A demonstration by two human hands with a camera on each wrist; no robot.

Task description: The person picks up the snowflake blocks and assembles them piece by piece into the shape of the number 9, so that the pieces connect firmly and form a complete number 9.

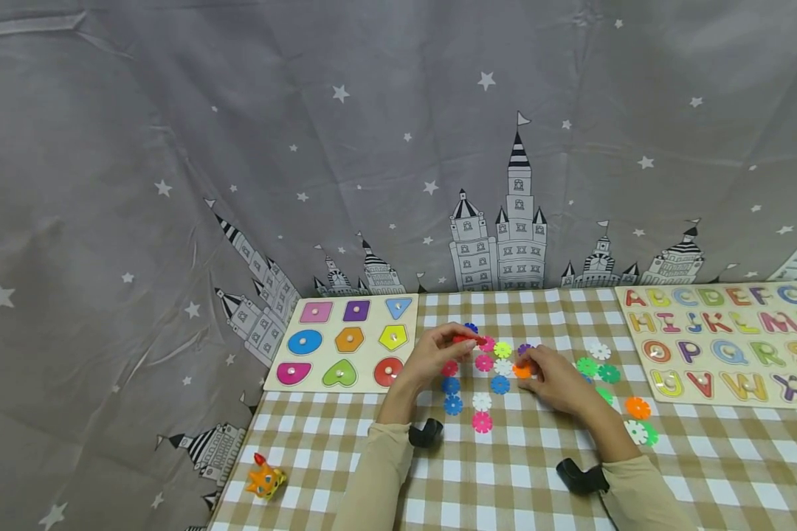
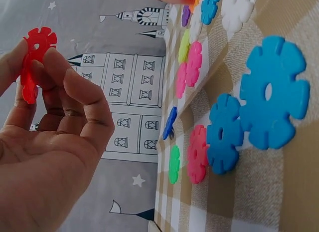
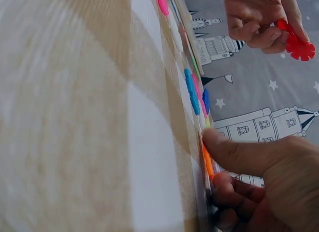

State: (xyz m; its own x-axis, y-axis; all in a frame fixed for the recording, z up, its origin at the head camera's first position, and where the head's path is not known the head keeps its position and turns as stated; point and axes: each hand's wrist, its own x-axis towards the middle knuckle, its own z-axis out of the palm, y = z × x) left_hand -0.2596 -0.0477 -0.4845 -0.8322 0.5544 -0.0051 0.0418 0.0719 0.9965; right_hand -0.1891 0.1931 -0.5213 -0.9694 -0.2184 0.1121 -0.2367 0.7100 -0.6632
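Nearest me, at the lower left of the checked cloth (image 1: 518, 472), sits a small orange toy (image 1: 266, 479), well apart from both hands, perhaps set aside to leave the middle free; between my forearms lie a pink disc (image 1: 482, 422) and, touching or nearly touching it, a front white disc (image 1: 481, 402); farther on, my right hand (image 1: 558, 380) is narrow, thumb and finger pinching an orange disc (image 1: 522, 370) by its rim; I take that grip as a way to manage something thin so low over the cloth; the disc lies right at those fingertips, just beside the middle white disc (image 1: 502, 367) and near the purple disc (image 1: 525, 348); my left hand (image 1: 438, 352) holds a red notched piece (image 2: 36, 53) between thumb and fingertips, raised off the cloth; it looks like two discs, though I cannot tell how they meet; I judge the edge grip leaves most of the notches uncovered; two blue discs (image 1: 451, 385) lie on my side of that hand; beyond them, to the left, is the shape board (image 1: 365, 361), and to the right the letter board (image 1: 671, 366), placed outward, it seems, to give the discs room; farthest stands the grey castle backdrop (image 1: 372, 162).
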